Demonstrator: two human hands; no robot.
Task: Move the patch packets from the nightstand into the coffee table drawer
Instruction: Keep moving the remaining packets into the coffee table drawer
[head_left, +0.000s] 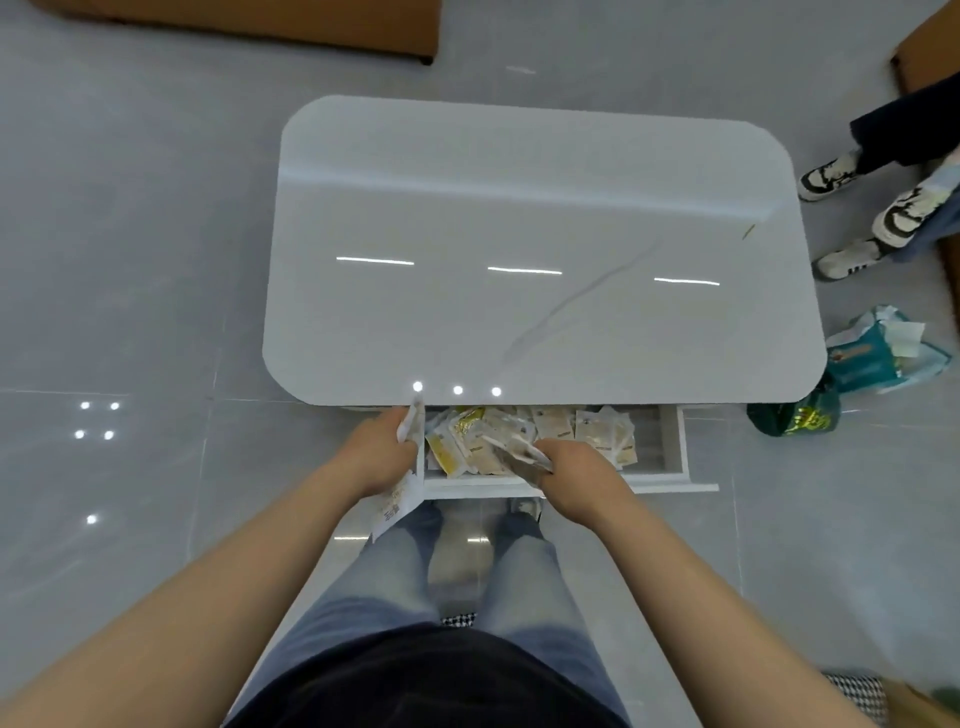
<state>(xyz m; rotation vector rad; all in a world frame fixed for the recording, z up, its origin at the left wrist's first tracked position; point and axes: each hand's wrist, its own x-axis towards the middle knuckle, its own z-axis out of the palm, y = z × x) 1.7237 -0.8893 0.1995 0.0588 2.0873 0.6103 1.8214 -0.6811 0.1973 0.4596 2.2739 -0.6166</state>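
— How many drawers are open on that coffee table (519, 234)?

— Just one. A single drawer (654, 475) is pulled out from the near edge, towards the person's legs.

— And the patch packets (550, 428)?

— They lie inside the drawer in a loose heap, cream and yellow, overlapping one another. It's too jumbled for me to give a count. They cover the left and middle of the drawer, and the right end shows bare bottom.

— Are both hands busy?

— Yes, two hands, both at the drawer. The left hand (382, 447) is at its left end, fingers curled round a white bundle (397, 501) that sticks out above and below the fist. I can't tell how many packets are in it. The right hand (576, 467) is over the front wall near the middle, gripping some crumpled packets (522, 452) that touch the heap just beyond its fingers.

— Anything else around?

— Three sneakers (904, 213) on the floor past the table's right end, worn by other people. One teal bag (867, 358) and one dark green bag (795, 415) sit by the table's near right corner. There's also a piece of brown furniture (249, 21) at the far side.
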